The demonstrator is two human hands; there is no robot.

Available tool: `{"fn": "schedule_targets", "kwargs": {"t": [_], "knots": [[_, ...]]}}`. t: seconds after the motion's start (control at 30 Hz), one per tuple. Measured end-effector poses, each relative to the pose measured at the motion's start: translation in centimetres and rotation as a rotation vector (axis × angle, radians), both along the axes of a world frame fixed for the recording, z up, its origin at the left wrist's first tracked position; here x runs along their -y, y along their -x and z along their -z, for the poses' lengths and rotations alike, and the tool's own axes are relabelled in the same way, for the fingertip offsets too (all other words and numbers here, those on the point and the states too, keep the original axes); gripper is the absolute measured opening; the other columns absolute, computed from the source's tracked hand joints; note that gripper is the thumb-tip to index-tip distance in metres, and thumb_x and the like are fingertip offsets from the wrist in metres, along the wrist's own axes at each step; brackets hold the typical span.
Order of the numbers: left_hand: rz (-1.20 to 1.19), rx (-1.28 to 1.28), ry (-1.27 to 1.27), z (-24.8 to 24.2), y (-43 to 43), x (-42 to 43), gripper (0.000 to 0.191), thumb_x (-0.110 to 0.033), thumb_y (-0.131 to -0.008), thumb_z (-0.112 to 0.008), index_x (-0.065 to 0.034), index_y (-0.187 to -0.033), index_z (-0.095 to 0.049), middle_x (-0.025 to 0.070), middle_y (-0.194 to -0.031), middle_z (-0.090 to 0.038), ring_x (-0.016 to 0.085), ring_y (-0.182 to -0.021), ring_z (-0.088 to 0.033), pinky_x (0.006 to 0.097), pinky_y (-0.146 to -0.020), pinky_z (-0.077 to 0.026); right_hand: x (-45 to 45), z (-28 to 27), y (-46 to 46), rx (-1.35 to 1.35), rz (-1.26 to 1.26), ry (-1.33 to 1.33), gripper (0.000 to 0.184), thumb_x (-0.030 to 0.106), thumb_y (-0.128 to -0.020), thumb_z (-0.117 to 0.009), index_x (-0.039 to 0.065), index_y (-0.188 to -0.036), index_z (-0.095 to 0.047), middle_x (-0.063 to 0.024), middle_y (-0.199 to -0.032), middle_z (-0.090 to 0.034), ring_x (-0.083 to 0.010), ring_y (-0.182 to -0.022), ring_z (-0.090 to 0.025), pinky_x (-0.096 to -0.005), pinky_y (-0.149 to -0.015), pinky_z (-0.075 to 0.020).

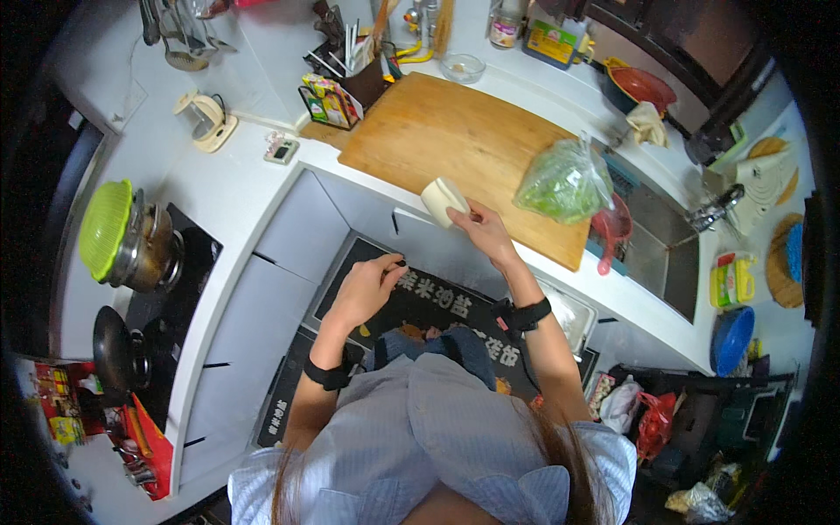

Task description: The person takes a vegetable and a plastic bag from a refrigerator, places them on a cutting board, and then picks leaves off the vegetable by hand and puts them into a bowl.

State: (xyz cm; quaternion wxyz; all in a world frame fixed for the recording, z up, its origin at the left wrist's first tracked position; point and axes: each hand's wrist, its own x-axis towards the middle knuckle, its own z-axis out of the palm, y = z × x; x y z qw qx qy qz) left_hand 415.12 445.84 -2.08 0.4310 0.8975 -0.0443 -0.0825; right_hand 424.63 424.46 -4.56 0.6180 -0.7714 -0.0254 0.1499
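Observation:
A cream-coloured cup (441,202), tilted on its side, is gripped by my right hand (487,235) above the front edge of the wooden cutting board (453,141). My left hand (363,292) hovers over the dark floor mat (426,294), thumb and fingers nearly together. A small black spot shows at its fingertips; whether that is a held item I cannot tell. Right of the cup, a clear plastic bag of green vegetables (566,184) rests on the board. A pink plastic scoop (611,230) lies beside the bag, at the sink's edge.
The sink (663,262) with its faucet (718,205) is at right. A glass bowl (462,67) stands behind the board. An electric kettle (205,121) sits at left, near a stove (154,315) bearing a pot, green colander and wok. Beneath my right forearm is an open drawer or tray (567,315).

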Motion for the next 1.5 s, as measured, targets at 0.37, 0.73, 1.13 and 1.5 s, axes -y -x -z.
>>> {"fn": "schedule_targets", "kwargs": {"t": [0.37,0.73,1.13,1.5], "knots": [[-0.105,-0.2,0.138,3.5,-7.4,-7.0,0.03,-0.02,-0.088,-0.051,0.0003,-0.11,-0.056,0.0148,-0.085,-0.064,0.017,-0.069,-0.063,0.0276,-0.053,-0.048,-9.9,10.1,-13.8,-0.569,0.14,-0.651,0.05,0.05,-0.08,-0.055,0.003,-0.095,-0.054,-0.0043,-0.074,-0.052,-0.0145,-0.063,-0.05,-0.0284,-0.057,-0.0442],[0.05,-0.116,0.135,4.2,-18.8,-13.6,0.034,-0.025,-0.089,-0.051,0.0005,-0.111,-0.055,0.0162,-0.08,-0.064,0.017,-0.066,-0.063,0.0285,-0.053,-0.046,-17.0,12.8,-25.4,-0.701,0.132,-0.734,0.072,0.064,-0.084,-0.029,-0.003,-0.087,-0.057,-0.0134,-0.075,-0.061,-0.0173,-0.063,-0.056,-0.0276,-0.061,-0.0474],[0.275,-0.086,0.189,4.2,-21.1,-9.1,0.029,-0.02,-0.088,-0.051,0.0029,-0.104,-0.057,0.0159,-0.077,-0.063,0.018,-0.064,-0.062,0.0285,-0.059,-0.047,-12.3,10.2,-20.3,-0.589,0.22,-0.264,0.073,0.058,-0.088,-0.012,0.002,-0.086,-0.059,-0.0111,-0.081,-0.065,-0.016,-0.065,-0.059,-0.0271,-0.059,-0.05],[0.619,-0.133,0.179,3.6,-15.5,4.7,0.027,-0.019,-0.088,-0.049,-0.0033,-0.109,-0.057,0.0163,-0.079,-0.063,0.021,-0.064,-0.064,0.0294,-0.058,-0.048,0.5,4.0,-5.2,-0.141,0.199,0.043,0.033,0.025,-0.089,-0.045,-0.003,-0.097,-0.06,-0.0072,-0.079,-0.063,-0.0107,-0.066,-0.058,-0.0226,-0.061,-0.0478]]}}
